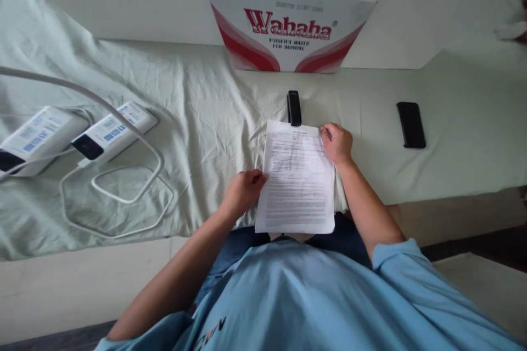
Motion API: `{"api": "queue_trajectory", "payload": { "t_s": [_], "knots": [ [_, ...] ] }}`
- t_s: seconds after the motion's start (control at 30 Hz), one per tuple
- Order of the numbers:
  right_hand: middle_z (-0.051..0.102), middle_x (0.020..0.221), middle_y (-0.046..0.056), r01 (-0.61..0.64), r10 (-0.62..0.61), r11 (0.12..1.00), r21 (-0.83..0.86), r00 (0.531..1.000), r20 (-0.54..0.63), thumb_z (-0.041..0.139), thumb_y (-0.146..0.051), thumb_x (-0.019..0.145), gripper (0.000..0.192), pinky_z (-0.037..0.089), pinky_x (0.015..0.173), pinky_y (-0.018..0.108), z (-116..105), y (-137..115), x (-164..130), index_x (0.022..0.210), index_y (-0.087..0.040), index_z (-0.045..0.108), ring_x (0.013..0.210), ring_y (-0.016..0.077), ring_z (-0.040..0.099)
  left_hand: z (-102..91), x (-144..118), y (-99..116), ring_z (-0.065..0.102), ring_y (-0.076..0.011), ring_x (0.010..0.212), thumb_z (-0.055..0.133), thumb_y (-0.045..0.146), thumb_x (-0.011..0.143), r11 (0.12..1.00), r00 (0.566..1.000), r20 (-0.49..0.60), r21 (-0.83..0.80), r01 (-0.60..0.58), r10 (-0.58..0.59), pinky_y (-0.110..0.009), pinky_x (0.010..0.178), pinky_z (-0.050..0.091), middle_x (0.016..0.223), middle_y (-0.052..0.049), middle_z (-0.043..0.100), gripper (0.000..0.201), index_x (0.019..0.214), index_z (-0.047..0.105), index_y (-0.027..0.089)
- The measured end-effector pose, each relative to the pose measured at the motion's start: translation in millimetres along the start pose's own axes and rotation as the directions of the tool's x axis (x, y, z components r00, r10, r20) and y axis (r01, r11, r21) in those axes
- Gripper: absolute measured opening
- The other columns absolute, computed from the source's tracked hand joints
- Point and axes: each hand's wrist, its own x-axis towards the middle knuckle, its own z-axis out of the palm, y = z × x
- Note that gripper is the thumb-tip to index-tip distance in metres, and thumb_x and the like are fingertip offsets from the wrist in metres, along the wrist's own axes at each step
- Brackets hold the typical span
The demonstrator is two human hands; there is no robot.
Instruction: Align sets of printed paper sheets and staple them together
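Observation:
A white sheet of paper (298, 186) covered in printed text is held in front of me, its lower edge over my lap. My left hand (246, 191) pinches its left edge about halfway up. At the upper right corner, my right hand (337, 143) grips the sheet between thumb and fingers. Just beyond the paper's top edge lies a small black stapler-like object (293, 108), its near end touching or close to the sheet. Whether there is one sheet or a few together, I cannot tell.
A white and red Wahaha water carton (288, 22) stands at the back on the pale green cloth (206, 120). A black phone (411, 125) lies to the right. On the left are two white power banks (119, 126) (41, 137) with a looping white cable (154, 173).

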Motion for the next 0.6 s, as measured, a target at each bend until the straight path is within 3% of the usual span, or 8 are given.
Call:
{"api": "queue_trajectory", "payload": {
  "t_s": [0.13, 0.47, 0.6],
  "knots": [
    [0.082, 0.097, 0.011, 0.003, -0.002, 1.000, -0.015, 1.000, 0.010, 0.053, -0.039, 0.105, 0.032, 0.045, 0.077, 0.036, 0.4, -0.7, 0.9, 0.090, -0.023, 0.076, 0.087, 0.0248, 0.070, 2.0, -0.6, -0.2, 0.043, -0.0145, 0.053, 0.061, 0.058, 0.086, 0.987, 0.997, 0.019, -0.144, 0.077, -0.075, -0.029, 0.054, 0.033, 0.053, 0.002, 0.049, 0.040, 0.066, 0.058, 0.023],
    [0.081, 0.098, 0.011, 0.021, -0.020, 1.000, -0.011, 0.998, 0.060, 0.054, -0.036, 0.105, 0.029, 0.046, 0.078, 0.036, -4.6, 0.4, 8.4, 0.090, -0.023, 0.076, 0.088, 0.0246, 0.069, -9.0, 27.7, 24.5, 0.046, -0.0176, 0.060, 0.063, 0.033, 0.094, 0.975, 0.986, -0.153, 0.219, -0.025, 0.059, -0.034, 0.065, 0.032, 0.059, -0.001, 0.055, 0.033, 0.064, 0.055, 0.024],
    [0.081, 0.100, 0.012, 0.063, -0.062, 0.998, -0.022, 0.996, 0.065, 0.053, -0.037, 0.107, 0.031, 0.046, 0.079, 0.036, -5.1, 2.0, 7.3, 0.092, -0.023, 0.077, 0.090, 0.0249, 0.070, -8.7, 40.1, 21.9, 0.062, -0.0212, 0.067, 0.063, 0.033, 0.099, 0.973, 0.970, -0.209, 0.218, -0.073, 0.120, -0.035, 0.072, 0.045, 0.073, -0.005, 0.071, 0.017, 0.088, 0.071, 0.022]
  ]
}}
